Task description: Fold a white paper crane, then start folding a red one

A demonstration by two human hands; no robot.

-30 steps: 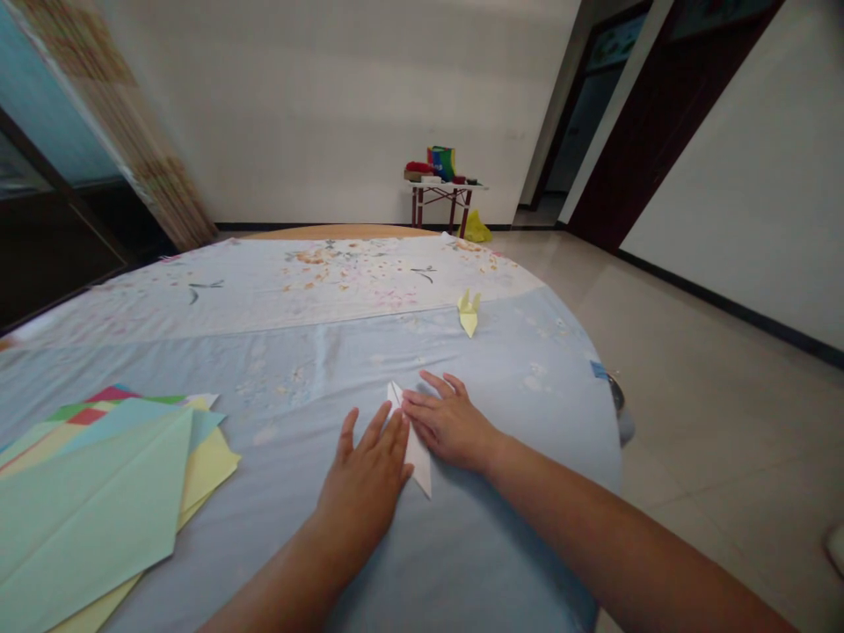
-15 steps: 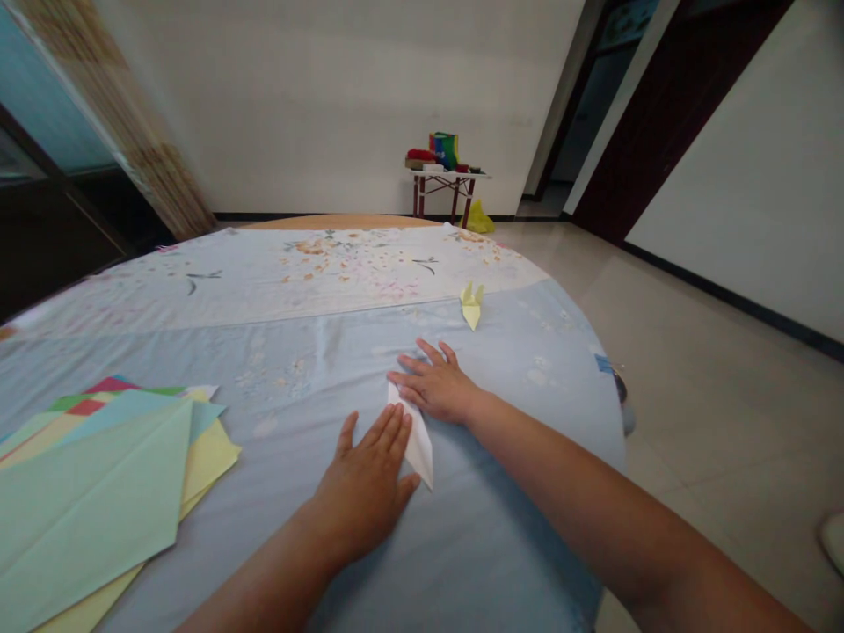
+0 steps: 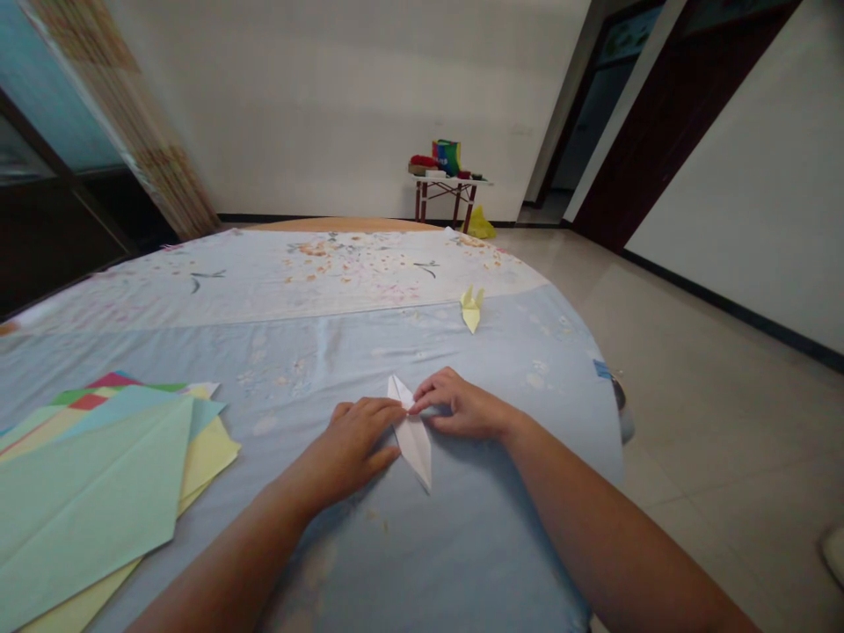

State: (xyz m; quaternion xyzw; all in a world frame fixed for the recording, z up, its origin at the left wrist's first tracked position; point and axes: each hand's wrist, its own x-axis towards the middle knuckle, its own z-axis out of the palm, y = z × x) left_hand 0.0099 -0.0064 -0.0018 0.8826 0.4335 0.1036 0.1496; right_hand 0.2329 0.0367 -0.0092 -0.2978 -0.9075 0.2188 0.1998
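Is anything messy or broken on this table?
Nothing looks broken or spilled. The coloured paper sheets on the left lie fanned out crookedly, not in a neat pile. The white folded paper between the left hand and right hand looks tidy.

Two bare hands, left hand [image 3: 352, 440] and right hand [image 3: 462, 409], uncovered to the fingertips; behind them a bare left forearm [image 3: 251, 545] and a bare right forearm [image 3: 593, 527], uncovered all the way to the lower edge of the view; broad, rounded forearms, narrowing only a little at the wrists; short, fairly thick fingers [image 3: 373, 407] with rounded tips; nails too small to make out; knuckles as soft bumps across the back of each hand; smooth along both arms, any fine hair too faint to judge; rest of the body out of view.
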